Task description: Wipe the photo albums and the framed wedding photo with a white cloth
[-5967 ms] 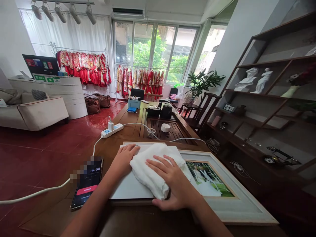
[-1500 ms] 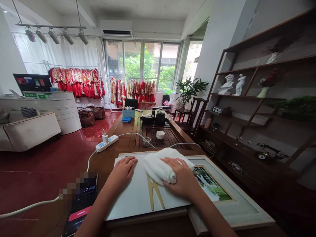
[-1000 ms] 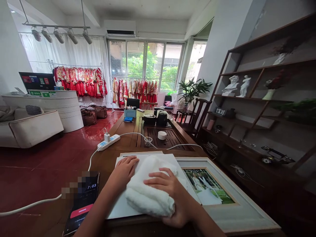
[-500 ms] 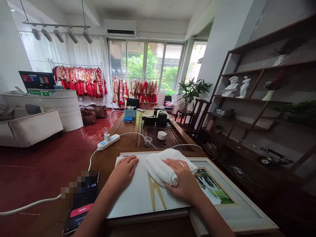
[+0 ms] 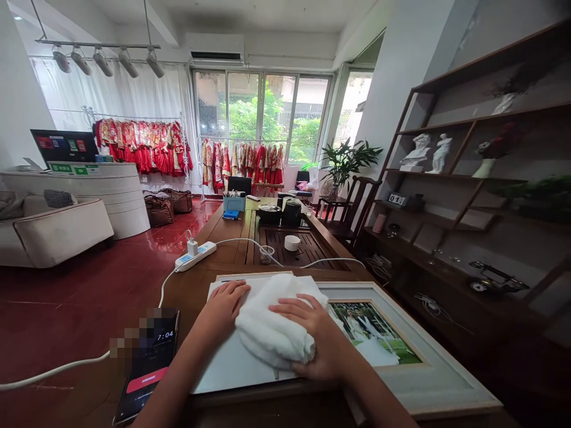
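Observation:
A white board point(image 5: 218, 371) lies on the wooden table in front of me. My left hand point(image 5: 227, 306) rests on its left side, palm down and fingers stretched out, with the fingertips close to a bunched white towel point(image 5: 272, 327). My right hand point(image 5: 312, 339) grips that towel from the right and presses it onto the board. Most of the gold marking on the board is hidden under the towel. To the right, partly beneath my right forearm, lies a white picture frame point(image 5: 450, 371) holding a photo point(image 5: 379, 333) of people on grass.
A phone point(image 5: 149, 368) lies at the table's left edge. Beyond the board are a power strip point(image 5: 196, 257) with a white cable, a glass jar point(image 5: 266, 255), a white cup point(image 5: 292, 242) and a black kettle point(image 5: 292, 213). Wooden shelves point(image 5: 446, 175) stand on the right.
My right hand has slid the towel left and slightly toward me, covering the gold marking. More of the framed photo shows. My left hand stays about where it was.

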Demonstrator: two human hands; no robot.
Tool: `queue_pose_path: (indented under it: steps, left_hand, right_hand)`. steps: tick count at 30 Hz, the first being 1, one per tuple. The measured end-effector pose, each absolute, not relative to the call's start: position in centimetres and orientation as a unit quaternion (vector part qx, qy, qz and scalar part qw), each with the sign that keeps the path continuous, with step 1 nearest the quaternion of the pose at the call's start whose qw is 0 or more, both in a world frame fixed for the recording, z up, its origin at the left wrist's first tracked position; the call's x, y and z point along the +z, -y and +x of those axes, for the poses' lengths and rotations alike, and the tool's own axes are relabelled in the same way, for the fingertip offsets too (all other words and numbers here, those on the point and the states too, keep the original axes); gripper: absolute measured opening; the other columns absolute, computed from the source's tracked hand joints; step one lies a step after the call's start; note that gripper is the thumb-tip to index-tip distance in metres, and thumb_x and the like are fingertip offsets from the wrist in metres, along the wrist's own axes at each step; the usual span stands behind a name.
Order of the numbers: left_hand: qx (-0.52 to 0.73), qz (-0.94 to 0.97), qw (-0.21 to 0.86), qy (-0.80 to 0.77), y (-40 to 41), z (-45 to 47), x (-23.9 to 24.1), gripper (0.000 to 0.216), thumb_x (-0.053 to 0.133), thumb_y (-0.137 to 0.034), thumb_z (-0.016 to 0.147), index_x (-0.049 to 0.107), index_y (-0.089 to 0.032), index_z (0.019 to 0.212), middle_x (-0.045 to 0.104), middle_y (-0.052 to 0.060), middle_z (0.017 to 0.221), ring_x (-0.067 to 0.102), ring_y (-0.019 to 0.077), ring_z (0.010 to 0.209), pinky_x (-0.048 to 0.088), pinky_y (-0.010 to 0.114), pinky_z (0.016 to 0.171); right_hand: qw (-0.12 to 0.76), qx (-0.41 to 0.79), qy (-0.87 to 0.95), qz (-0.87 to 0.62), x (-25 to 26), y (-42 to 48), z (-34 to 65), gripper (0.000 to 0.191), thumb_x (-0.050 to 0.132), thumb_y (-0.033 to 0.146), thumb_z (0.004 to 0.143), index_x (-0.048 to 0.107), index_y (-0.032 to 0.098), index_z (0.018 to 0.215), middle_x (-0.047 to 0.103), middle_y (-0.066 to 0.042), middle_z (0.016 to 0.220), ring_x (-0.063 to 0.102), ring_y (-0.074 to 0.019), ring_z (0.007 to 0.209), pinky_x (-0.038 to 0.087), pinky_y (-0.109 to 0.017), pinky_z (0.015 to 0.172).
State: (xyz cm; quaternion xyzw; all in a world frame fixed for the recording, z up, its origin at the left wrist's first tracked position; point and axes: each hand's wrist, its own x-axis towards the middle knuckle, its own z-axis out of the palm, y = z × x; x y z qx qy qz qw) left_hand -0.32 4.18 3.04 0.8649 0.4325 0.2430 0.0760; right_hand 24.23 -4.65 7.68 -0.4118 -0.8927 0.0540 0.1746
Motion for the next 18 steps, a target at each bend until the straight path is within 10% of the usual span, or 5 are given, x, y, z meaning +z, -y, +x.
queue_pose_path:
  steps: [9,18]
  left_hand:
    - [0.241,0.862,0.080,-0.440,-3.7,-0.2,3.5,0.038,0.036,-0.020,0.095,0.054,-0.026,0.128,0.052,0.002,0.138,0.045,0.0202,0.127,0.035,0.041,0.108]
    - [0.234,0.861,0.082,-0.444,-3.7,-0.1,3.6,0.038,0.037,-0.019,0.095,0.055,-0.026,0.128,0.052,0.002,0.138,0.044,0.0201,0.129,0.034,0.041,0.109]
  right_hand:
    - [0.218,-0.059,0.780,-0.584,6.4,3.3,26.4,0.064,0.057,0.038,0.071,0.051,0.019,0.132,0.056,-0.011,0.134,0.048,-0.0305,0.124,0.025,-0.052,0.106]
    - [0.169,0.023,0.900,-0.401,7.2,4.9,24.4,0.076,0.063,0.039,0.062,0.047,0.026,0.135,0.052,-0.004,0.140,0.043,-0.0305,0.129,0.017,-0.050,0.110]
